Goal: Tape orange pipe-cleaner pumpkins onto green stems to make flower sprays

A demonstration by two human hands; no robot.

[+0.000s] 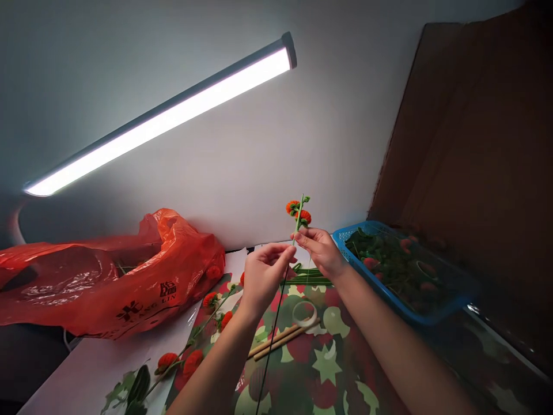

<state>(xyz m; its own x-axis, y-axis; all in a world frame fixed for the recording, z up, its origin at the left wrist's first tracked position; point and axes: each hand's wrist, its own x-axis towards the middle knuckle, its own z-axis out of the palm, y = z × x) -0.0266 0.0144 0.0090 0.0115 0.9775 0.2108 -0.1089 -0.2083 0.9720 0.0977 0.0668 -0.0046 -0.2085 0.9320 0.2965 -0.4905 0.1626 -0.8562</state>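
Both my hands are raised over the table around a thin flower stem with a dark lower length. At its top are small orange flowers with green bases, beside a pale green strip. My right hand pinches the stem just below the flowers. Slightly lower, my left hand has thumb and forefinger closed on the same stem. Beneath them on the table lie a roll of pale tape, two thin tan sticks and a bundle of green stems.
A red plastic bag sits at left near a finished-looking orange flower spray. A blue basket of greenery and reddish flowers stands at right, beside a cardboard panel. A lit bar lamp hangs above the patterned mat.
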